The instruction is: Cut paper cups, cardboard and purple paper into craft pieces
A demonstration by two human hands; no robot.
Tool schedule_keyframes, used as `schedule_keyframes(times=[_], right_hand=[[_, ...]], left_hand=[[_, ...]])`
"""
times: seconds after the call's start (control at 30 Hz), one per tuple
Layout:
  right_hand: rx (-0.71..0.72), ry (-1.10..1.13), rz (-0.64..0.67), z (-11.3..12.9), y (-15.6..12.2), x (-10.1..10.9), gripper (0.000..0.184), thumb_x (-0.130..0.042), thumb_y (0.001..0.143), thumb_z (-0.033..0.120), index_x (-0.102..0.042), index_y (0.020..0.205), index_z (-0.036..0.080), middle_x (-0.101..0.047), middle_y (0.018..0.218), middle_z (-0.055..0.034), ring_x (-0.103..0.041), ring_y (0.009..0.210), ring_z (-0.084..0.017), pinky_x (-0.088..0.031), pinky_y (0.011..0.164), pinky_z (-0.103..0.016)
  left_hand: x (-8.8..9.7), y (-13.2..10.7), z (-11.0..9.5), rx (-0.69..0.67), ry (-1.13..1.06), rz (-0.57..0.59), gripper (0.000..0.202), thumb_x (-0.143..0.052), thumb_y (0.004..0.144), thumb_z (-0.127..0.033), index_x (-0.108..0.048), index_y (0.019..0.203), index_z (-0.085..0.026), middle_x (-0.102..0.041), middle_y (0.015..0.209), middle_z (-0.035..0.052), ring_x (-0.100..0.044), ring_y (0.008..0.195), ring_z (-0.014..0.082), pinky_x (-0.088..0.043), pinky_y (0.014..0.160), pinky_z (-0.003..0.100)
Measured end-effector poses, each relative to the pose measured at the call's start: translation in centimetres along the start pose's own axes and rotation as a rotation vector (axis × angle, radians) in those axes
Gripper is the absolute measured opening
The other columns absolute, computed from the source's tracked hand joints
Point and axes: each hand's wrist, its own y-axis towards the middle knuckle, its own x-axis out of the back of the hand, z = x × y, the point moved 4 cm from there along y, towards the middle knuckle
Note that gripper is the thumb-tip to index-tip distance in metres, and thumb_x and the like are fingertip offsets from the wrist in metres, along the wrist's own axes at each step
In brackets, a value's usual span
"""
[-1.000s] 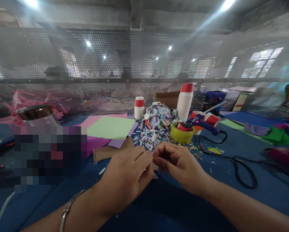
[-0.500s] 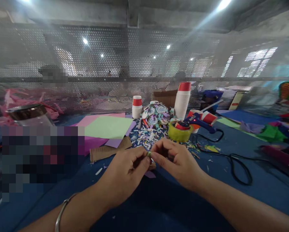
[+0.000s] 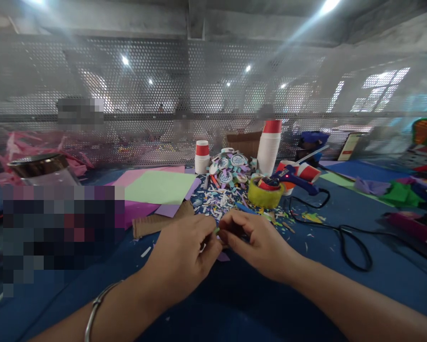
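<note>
My left hand (image 3: 183, 256) and my right hand (image 3: 256, 244) meet fingertip to fingertip low over the blue table (image 3: 235, 304). Both pinch a tiny greenish paper piece (image 3: 217, 231) between thumbs and forefingers; most of it is hidden by the fingers. A metal bangle (image 3: 99, 304) sits on my left wrist. Just beyond the hands lies a heap of paper scraps (image 3: 220, 202) and a brown corrugated card strip (image 3: 156, 223).
A yellow tape roll (image 3: 263, 194), a blue glue gun (image 3: 297, 183) with a black cord (image 3: 345, 237), red-rimmed paper cups (image 3: 269, 147), round paper badges (image 3: 229, 166) and green and pink paper sheets (image 3: 156, 187) lie behind. A perforated screen (image 3: 213, 95) closes the far side.
Both hands have dipped a little toward the table while staying pinched together on the small piece; the view has shifted slightly.
</note>
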Motion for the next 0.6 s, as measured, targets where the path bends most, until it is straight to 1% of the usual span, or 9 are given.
schedule_keyframes(times=[0.2,0.37,0.47,0.6], right_hand=[[0.066,-0.062,-0.046,0.8,0.0,-0.2,0.012,-0.053,0.084,0.011,-0.052,0.076,0.019,-0.056,0.07,0.0023,-0.05,0.063,-0.011,-0.038,0.058,-0.023],[0.09,-0.088,-0.057,1.1,-0.2,-0.4,0.012,-0.052,0.087,0.016,-0.054,0.076,0.018,-0.056,0.069,0.0007,-0.05,0.063,-0.012,-0.038,0.058,-0.024],[0.092,-0.097,-0.055,0.7,-0.2,-0.7,0.013,-0.051,0.087,0.016,-0.054,0.074,0.018,-0.055,0.067,0.0005,-0.049,0.061,-0.013,-0.038,0.057,-0.025],[0.092,-0.112,-0.074,0.2,-0.2,-0.7,0.014,-0.05,0.087,0.015,-0.055,0.074,0.018,-0.055,0.067,-0.0001,-0.05,0.062,-0.013,-0.038,0.057,-0.026]], left_hand=[[0.3,-0.3,-0.7,-0.053,0.176,-0.092,0.02,-0.045,0.085,-0.02,-0.047,0.065,-0.019,-0.051,0.061,-0.0013,-0.046,0.055,0.0149,-0.025,0.053,0.03],[0.0,-0.9,-1.8,-0.101,0.338,-0.166,0.02,-0.045,0.084,-0.017,-0.053,0.065,-0.02,-0.054,0.058,0.0006,-0.05,0.053,0.0182,-0.026,0.051,0.032],[-0.6,-1.0,-2.3,-0.124,0.407,-0.156,0.021,-0.043,0.083,-0.013,-0.054,0.066,-0.019,-0.055,0.057,0.0014,-0.052,0.051,0.0196,-0.029,0.05,0.032],[-1.3,-0.8,-2.3,-0.128,0.465,-0.114,0.022,-0.04,0.084,-0.009,-0.056,0.071,-0.018,-0.058,0.061,0.0034,-0.054,0.055,0.0203,-0.034,0.052,0.032]])
